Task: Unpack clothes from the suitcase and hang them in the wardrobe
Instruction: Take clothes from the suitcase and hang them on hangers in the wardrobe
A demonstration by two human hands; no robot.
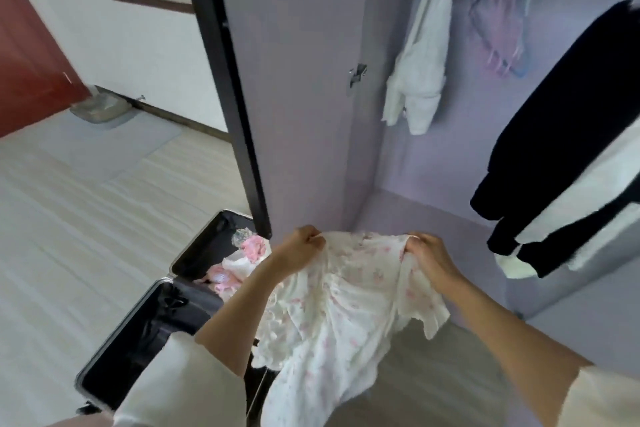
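Both hands hold a floral blouse [346, 305] up in front of the open wardrobe [433, 166], the left hand [303, 244] and right hand [427, 251] each pinching a shoulder. Best to keep the shoulders spread and level, then fetch one of the pastel hangers [502, 28]. The fabric looks thin, crinkled and limp, with scalloped edges. More pink clothes lie in the open suitcase [156, 322] on the floor.

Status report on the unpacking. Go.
Left hand and right hand grip floral dress, held up before wardrobe. Spare hangers on rail. Nothing blocking.
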